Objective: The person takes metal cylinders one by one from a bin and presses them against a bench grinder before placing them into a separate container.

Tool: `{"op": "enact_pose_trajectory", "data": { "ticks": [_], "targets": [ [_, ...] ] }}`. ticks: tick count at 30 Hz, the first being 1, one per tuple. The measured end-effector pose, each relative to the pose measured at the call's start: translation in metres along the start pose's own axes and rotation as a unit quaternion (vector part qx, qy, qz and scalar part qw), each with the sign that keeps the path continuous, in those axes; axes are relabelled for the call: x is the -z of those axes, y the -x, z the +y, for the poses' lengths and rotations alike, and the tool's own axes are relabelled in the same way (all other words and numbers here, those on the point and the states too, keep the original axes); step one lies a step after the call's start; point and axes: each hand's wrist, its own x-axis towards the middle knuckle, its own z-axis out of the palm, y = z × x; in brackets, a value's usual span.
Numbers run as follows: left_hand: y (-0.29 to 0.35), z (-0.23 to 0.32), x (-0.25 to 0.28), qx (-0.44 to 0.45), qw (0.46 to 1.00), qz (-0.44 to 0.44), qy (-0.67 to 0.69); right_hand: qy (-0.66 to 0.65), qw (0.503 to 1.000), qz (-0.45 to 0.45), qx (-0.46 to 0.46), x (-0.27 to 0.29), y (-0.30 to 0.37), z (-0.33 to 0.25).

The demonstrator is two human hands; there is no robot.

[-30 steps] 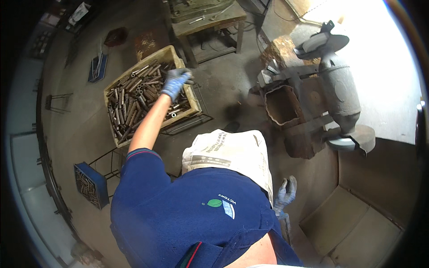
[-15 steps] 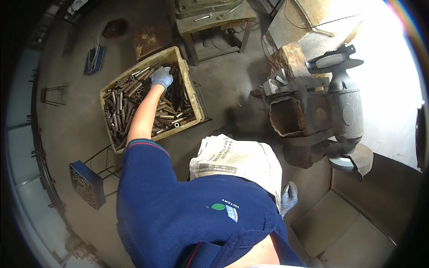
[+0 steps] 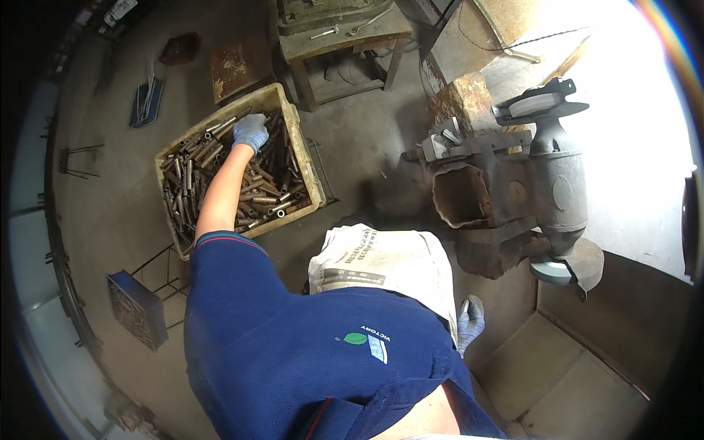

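Observation:
My left hand, in a blue-grey work glove, reaches down into the far part of a large yellowish plastic bin. Short metal tubes, brown and grey, lie heaped every which way in it. The fingers curl down among the tubes; what they hold, if anything, is hidden beneath the hand. My right hand, gloved too, is low beside my body, past the edge of a pale printed cloth apron. Its fingers are loosely extended, with the thumb apart, and nothing shows in them.
At the right stands a bench grinder with two wheels, a rough metal box before it. A worn worktable holding tools is beyond the bin. Blue trays on stands are to the left.
The view has shifted slightly, and the bin sits a little further left in it. My left hand stays among the tubes; my right hand remains at my side.

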Motion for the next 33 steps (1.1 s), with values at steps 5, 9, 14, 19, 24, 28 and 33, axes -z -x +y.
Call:
{"op": "enact_pose_trajectory", "data": {
  "ticks": [5,9,14,19,24,28,33],
  "targets": [
    [-0.003,-0.023,-0.007,-0.024,0.999,-0.032,0.004,-0.028,0.999,-0.014,-0.008,-0.009,0.001,0.000],
    [0.001,0.005,-0.001,-0.091,0.991,-0.038,-0.096,-0.022,1.000,-0.008,0.009,-0.008,0.004,0.015],
    [-0.024,0.006,-0.041,-0.162,0.954,-0.036,-0.251,0.007,1.000,-0.012,0.027,-0.001,0.006,0.013],
    [-0.026,-0.008,-0.046,-0.183,0.959,0.021,-0.214,0.045,0.999,0.001,0.021,0.003,0.008,0.007],
    [0.022,0.012,0.030,-0.052,0.972,0.185,0.138,0.009,0.999,0.016,0.027,-0.005,0.015,0.003],
    [0.041,0.042,0.050,-0.066,0.728,0.028,0.682,0.048,0.992,0.012,0.116,-0.010,0.008,-0.012],
    [0.106,0.180,0.108,-0.217,0.544,-0.183,0.790,-0.052,0.984,-0.015,0.173,-0.036,-0.027,-0.094]
  ]
}}
